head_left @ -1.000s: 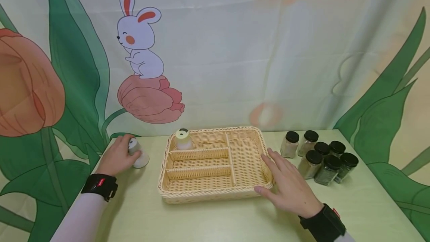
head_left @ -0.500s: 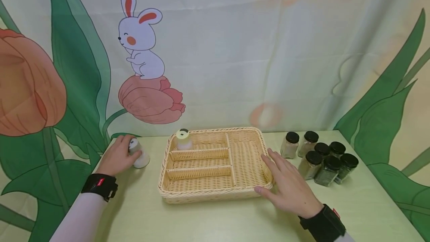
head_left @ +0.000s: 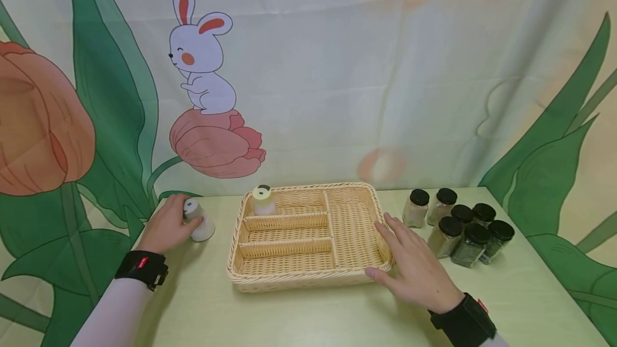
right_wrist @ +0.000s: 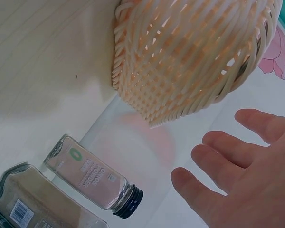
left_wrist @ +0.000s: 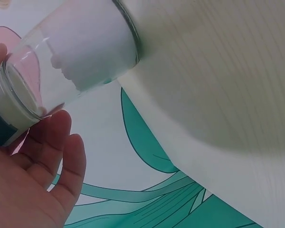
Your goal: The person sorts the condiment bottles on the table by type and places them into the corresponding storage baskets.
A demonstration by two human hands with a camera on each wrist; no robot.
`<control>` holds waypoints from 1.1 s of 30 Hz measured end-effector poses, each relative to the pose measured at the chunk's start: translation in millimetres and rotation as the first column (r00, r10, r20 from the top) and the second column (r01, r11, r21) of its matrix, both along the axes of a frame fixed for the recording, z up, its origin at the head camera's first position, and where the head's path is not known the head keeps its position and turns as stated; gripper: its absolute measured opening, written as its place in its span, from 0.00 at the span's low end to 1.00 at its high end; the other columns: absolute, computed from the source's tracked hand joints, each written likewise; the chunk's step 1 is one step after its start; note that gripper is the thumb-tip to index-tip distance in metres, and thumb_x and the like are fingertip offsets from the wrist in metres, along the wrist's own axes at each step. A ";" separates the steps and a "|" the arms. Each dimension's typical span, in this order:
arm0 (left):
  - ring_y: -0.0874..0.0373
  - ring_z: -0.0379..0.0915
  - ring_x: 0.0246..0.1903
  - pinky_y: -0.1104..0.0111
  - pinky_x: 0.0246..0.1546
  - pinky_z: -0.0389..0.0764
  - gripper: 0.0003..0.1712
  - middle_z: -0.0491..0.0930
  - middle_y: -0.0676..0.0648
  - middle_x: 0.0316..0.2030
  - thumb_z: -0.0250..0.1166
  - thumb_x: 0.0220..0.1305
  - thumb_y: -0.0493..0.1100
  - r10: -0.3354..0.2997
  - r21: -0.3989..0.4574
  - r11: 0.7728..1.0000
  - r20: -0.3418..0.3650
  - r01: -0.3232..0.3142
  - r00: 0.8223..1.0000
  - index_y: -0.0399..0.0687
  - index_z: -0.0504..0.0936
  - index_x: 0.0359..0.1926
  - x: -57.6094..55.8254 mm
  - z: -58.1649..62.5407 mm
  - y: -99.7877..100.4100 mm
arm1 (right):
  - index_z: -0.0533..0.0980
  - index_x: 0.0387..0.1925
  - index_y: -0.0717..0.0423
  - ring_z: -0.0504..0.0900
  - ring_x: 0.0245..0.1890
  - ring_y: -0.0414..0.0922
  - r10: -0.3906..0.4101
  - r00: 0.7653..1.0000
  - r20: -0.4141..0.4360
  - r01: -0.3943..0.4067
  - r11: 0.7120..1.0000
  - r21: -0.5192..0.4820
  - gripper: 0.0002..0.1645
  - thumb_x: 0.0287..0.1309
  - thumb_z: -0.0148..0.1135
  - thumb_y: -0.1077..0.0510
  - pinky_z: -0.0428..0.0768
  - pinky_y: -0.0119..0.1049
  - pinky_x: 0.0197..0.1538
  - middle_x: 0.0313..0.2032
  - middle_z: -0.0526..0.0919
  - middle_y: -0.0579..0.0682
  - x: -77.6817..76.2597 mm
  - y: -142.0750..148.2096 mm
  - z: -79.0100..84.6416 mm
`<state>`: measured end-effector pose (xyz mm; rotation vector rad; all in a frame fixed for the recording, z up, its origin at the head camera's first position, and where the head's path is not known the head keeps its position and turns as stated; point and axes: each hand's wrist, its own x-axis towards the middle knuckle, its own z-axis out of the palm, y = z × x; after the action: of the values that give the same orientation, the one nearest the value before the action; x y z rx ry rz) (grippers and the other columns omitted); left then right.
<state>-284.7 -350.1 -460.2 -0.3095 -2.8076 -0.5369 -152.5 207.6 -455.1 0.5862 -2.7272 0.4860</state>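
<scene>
My left hand [head_left: 167, 224] holds a clear glass shaker jar [head_left: 202, 230] by its pale lid, at the left of the table. White contents [left_wrist: 92, 42] fill its lower part in the left wrist view, and the thumb and fingers are around the lid. A divided wicker basket [head_left: 303, 280] stands mid-table, with a similar jar [head_left: 263, 203] of white contents and a yellowish lid upright in its back left compartment. My right hand [head_left: 416, 266] is beside the basket's right end, fingers spread and holding nothing, fingertips right at the rim in the head view.
Several black-lidded spice jars [head_left: 476, 240] stand grouped right of the basket, one with a printed label [right_wrist: 92, 175] closest to the right hand. Behind the table [head_left: 308, 320] hangs a cloth [head_left: 313, 68] printed with a rabbit and tulips.
</scene>
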 end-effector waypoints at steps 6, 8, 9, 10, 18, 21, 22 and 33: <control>0.40 0.77 0.48 0.43 0.47 0.80 0.33 0.75 0.34 0.51 0.68 0.67 0.53 -0.009 -0.001 1.000 0.012 0.009 1.000 0.32 0.71 0.59 2.5 2.5 1.3 | 0.60 0.80 0.53 0.61 0.77 0.63 -0.004 1.000 0.005 0.004 1.000 0.001 0.56 0.62 0.63 0.26 0.64 0.67 0.72 0.79 0.59 0.62 1.0 -0.2 0.2; 0.40 0.77 0.48 0.43 0.47 0.80 0.33 0.75 0.34 0.51 0.68 0.68 0.54 -0.012 -0.005 1.000 0.016 0.012 1.000 0.32 0.71 0.59 2.2 1.7 0.2 | 0.60 0.79 0.53 0.62 0.77 0.63 -0.002 1.000 0.004 0.002 1.000 0.001 0.56 0.62 0.63 0.26 0.64 0.67 0.72 0.79 0.59 0.61 1.2 -0.5 0.6; 0.41 0.77 0.48 0.43 0.47 0.81 0.33 0.75 0.35 0.51 0.68 0.68 0.54 -0.012 -0.007 1.000 0.017 0.012 1.000 0.33 0.71 0.59 1.8 1.3 -0.6 | 0.61 0.79 0.53 0.62 0.77 0.63 -0.002 1.000 0.004 0.002 1.000 0.000 0.56 0.62 0.63 0.27 0.64 0.67 0.72 0.79 0.59 0.62 1.3 -0.6 0.8; 0.41 0.77 0.47 0.43 0.47 0.81 0.33 0.75 0.35 0.51 0.68 0.68 0.55 -0.014 -0.009 1.000 0.018 0.014 1.000 0.33 0.71 0.59 1.4 0.7 -1.1 | 0.61 0.79 0.53 0.62 0.77 0.63 -0.001 1.000 0.002 0.001 1.000 0.000 0.56 0.62 0.63 0.27 0.64 0.67 0.72 0.79 0.59 0.62 1.2 -0.7 0.7; 0.41 0.77 0.47 0.43 0.46 0.81 0.33 0.75 0.34 0.50 0.68 0.68 0.55 -0.022 -0.014 1.000 0.015 0.022 1.000 0.32 0.71 0.58 0.7 0.7 -1.6 | 0.60 0.80 0.52 0.62 0.77 0.63 0.001 1.000 -0.003 -0.001 1.000 -0.003 0.56 0.62 0.64 0.27 0.64 0.66 0.72 0.79 0.59 0.62 1.0 -0.7 0.5; 0.41 0.77 0.47 0.43 0.47 0.81 0.33 0.75 0.34 0.50 0.68 0.68 0.54 -0.021 -0.015 1.000 0.017 0.021 1.000 0.32 0.71 0.59 1.0 1.3 -1.0 | 0.60 0.80 0.52 0.62 0.77 0.63 0.003 1.000 -0.004 -0.003 1.000 -0.005 0.56 0.62 0.64 0.27 0.64 0.66 0.72 0.79 0.59 0.61 1.1 -0.7 0.5; 0.41 0.77 0.47 0.43 0.47 0.81 0.33 0.75 0.34 0.50 0.68 0.68 0.54 -0.019 -0.016 1.000 0.017 0.019 1.000 0.32 0.71 0.59 1.2 1.6 -0.9 | 0.60 0.80 0.52 0.62 0.77 0.63 0.003 1.000 -0.005 -0.003 1.000 -0.005 0.56 0.62 0.63 0.27 0.64 0.66 0.72 0.79 0.59 0.61 1.1 -0.7 0.5; 0.40 0.77 0.48 0.42 0.48 0.80 0.33 0.75 0.33 0.51 0.68 0.68 0.53 -0.017 -0.026 1.000 0.008 0.017 1.000 0.31 0.71 0.59 2.3 4.6 0.8 | 0.60 0.80 0.53 0.62 0.77 0.64 0.004 1.000 -0.014 -0.004 1.000 0.003 0.56 0.61 0.64 0.27 0.65 0.66 0.72 0.79 0.60 0.61 0.6 -0.8 1.2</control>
<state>-282.4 -349.4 -455.6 -0.3382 -2.8238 -0.5064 -151.9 206.8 -453.8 0.5939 -2.7147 0.4767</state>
